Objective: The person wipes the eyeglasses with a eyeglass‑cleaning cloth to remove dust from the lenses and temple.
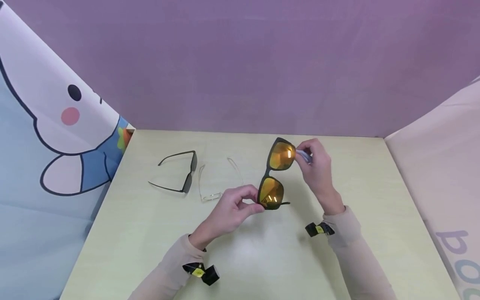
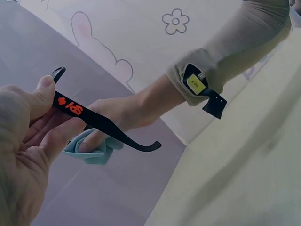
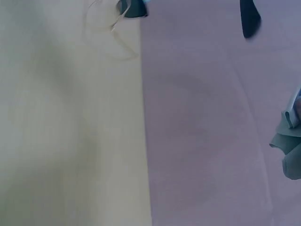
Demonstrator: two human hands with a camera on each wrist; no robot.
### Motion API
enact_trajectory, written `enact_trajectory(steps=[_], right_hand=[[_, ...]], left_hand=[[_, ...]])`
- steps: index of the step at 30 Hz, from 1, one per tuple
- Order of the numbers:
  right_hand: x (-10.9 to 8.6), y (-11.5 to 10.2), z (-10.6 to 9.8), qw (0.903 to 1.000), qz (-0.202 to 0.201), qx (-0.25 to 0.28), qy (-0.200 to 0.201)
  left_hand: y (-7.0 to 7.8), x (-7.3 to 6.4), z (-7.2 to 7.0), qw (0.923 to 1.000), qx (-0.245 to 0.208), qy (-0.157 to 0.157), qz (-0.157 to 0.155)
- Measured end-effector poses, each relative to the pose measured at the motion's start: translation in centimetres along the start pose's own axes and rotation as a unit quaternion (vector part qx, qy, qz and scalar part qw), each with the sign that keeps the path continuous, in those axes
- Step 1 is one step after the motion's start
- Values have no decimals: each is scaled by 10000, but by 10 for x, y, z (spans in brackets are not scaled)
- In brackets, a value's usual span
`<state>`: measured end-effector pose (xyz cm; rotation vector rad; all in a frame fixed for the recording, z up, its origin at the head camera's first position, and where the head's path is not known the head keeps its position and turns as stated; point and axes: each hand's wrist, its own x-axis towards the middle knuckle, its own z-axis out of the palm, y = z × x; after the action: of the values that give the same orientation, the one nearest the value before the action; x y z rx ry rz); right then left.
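Observation:
My left hand (image 1: pixel 230 208) pinches black-framed sunglasses (image 1: pixel 271 192) with orange mirrored lenses at their lower end, holding them up over the table. In the left wrist view, a black temple arm (image 2: pixel 120 132) with orange lettering extends past the thumb and fingers. Beside the upper lens, my right hand (image 1: pixel 318 168) grips a folded pale blue-green cloth (image 2: pixel 91 149). The cloth's edge meets the outer side of that lens in the head view; how much it covers behind is hidden. Loose folds of cloth (image 3: pixel 290 141) show at the right wrist view's edge.
Left of my hands lie dark sunglasses (image 1: pixel 189 177) with their arms unfolded. Between them and my left hand are thin clear-framed glasses (image 1: pixel 211 197), partly hidden by that hand. A purple backdrop (image 1: pixel 240 75) rises behind the pale table (image 1: pixel 127 233).

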<state>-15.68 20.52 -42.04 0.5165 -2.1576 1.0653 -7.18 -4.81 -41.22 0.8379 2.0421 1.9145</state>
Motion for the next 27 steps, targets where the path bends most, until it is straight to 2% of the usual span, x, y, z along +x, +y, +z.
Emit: enact_trajectory(steps=[3,11,19,27], right_hand=[[-1,3,0,9999,-41,-18,-101],[9,-16,-1,9980,-477,292,283],[2,-4,-3,9999,-100,19,-18],[9,-14,-4,9980,-492,279,279]], left_hand=[[-1,0,0,10000,25,5,-71],[-3,0,2,10000,8,-36,-6],[-3,-1,1,9996,-265,49,-20],[-3,2,3,9999,-148,-55,5]])
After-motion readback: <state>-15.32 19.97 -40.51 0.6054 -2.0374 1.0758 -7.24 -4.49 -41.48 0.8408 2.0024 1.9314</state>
